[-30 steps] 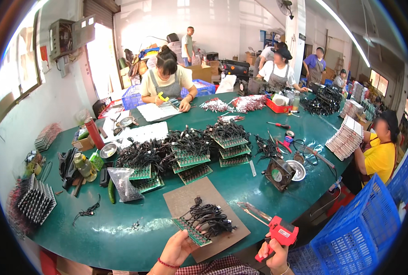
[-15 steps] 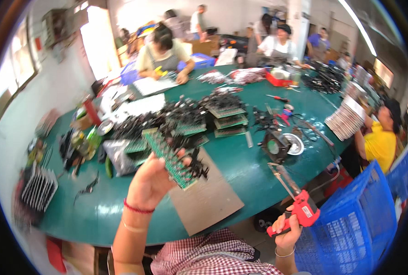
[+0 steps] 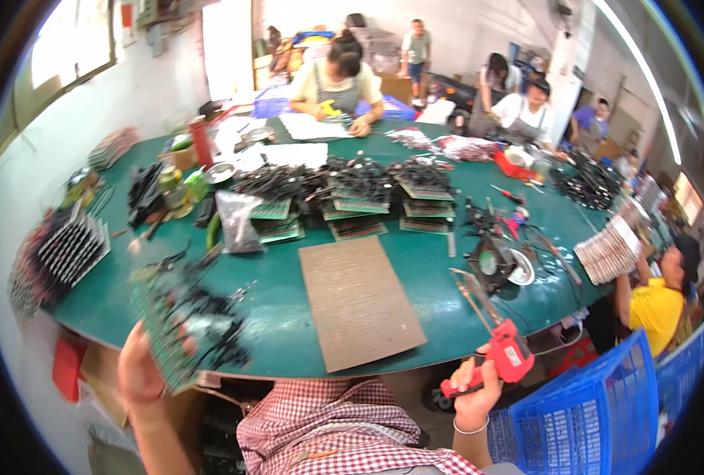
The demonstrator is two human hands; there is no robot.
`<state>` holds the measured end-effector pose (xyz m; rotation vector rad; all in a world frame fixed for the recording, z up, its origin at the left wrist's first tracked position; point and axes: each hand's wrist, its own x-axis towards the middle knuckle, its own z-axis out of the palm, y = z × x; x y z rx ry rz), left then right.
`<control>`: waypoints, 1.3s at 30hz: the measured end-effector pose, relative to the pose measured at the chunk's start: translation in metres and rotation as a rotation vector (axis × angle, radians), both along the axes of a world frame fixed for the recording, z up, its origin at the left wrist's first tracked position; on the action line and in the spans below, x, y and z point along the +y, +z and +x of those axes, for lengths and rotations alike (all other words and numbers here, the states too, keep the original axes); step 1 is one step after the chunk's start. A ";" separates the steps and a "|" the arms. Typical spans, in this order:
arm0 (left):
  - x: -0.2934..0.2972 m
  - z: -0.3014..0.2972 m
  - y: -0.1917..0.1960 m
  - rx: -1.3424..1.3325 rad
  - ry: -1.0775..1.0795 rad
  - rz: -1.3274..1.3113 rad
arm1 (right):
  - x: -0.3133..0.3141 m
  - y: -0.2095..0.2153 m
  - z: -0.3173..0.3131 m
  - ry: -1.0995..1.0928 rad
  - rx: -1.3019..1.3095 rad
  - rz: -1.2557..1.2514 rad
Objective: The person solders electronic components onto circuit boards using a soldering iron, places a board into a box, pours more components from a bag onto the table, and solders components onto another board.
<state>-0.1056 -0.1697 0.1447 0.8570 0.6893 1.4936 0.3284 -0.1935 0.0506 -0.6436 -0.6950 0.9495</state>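
In the head view, the left hand (image 3: 140,368) holds a green circuit board (image 3: 158,336) over the near left edge of the green surface (image 3: 415,261). Its grip is closed on the board, thumb and fingers on opposite sides, though blur hides the exact finger placement. The board is tilted on edge, and a blurred bunch of black cables (image 3: 217,317) spreads from it toward the right.

The right hand (image 3: 478,388) has its grip wrapped around the handle of a red soldering gun (image 3: 512,354), whose long metal tip points up and leftward, near a small square fan (image 3: 488,260) and a white bowl (image 3: 521,267).

Between the hands, a brown cardboard sheet (image 3: 362,305) lies flat. Beyond it stand stacked boards (image 3: 356,207) topped with black cables; left of these are a clear plastic bag (image 3: 239,222) and a cucumber (image 3: 213,233). Blue crates (image 3: 605,396) stand beside the right hand, below the surface.
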 end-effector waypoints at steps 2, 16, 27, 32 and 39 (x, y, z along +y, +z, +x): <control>-0.063 -0.032 -0.013 0.060 0.135 -0.077 | -0.003 0.004 0.000 0.046 0.001 0.007; -0.277 -0.106 -0.392 -0.790 1.013 -1.054 | 0.025 0.012 -0.011 0.294 -0.132 0.144; -0.208 -0.075 -0.436 -0.669 0.623 -0.567 | -0.003 0.025 -0.014 0.150 -0.342 0.067; -0.279 -0.094 -0.465 -0.688 0.635 -0.533 | -0.009 0.030 -0.029 0.101 -0.407 0.042; -0.391 -0.137 -0.478 -0.515 0.933 -1.045 | 0.005 0.037 -0.022 0.293 -0.310 0.053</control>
